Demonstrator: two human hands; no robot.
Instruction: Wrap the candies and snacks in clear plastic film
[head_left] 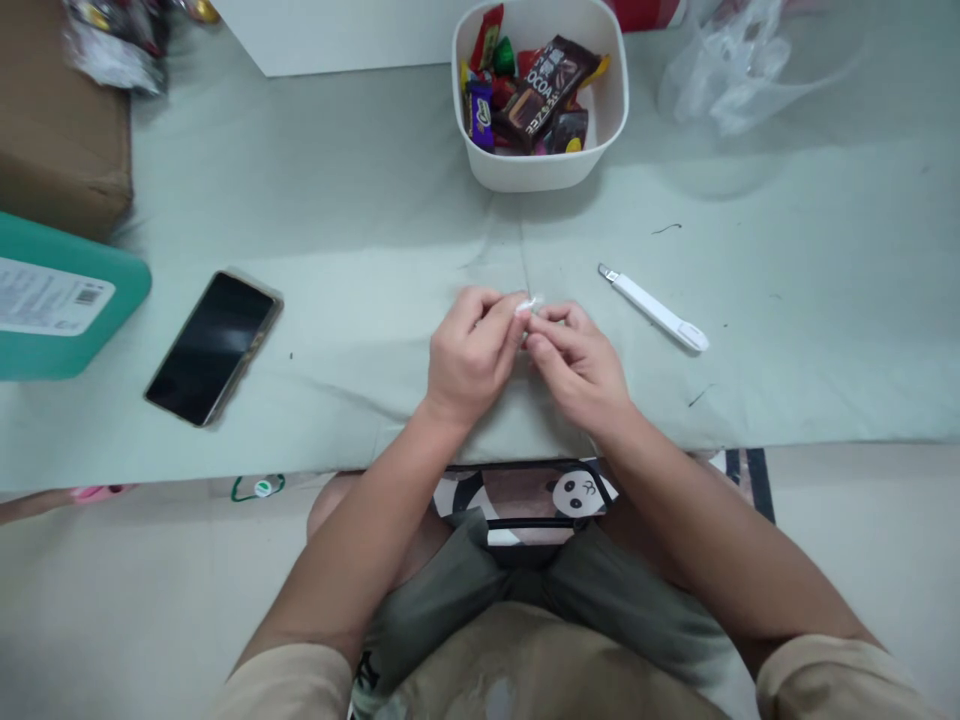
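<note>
Near the table edge [825,437], left hand [474,345] and right hand [581,362] pinch a translucent scrap [529,304], with room up to the tub [525,176]

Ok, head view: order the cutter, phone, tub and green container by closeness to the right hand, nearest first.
From the right hand:
1. Cutter: just to its right, slightly forward.
2. Tub: straight ahead, farther back on the table.
3. Phone: left, beyond the left hand.
4. Green container: far left, past the phone.
</note>
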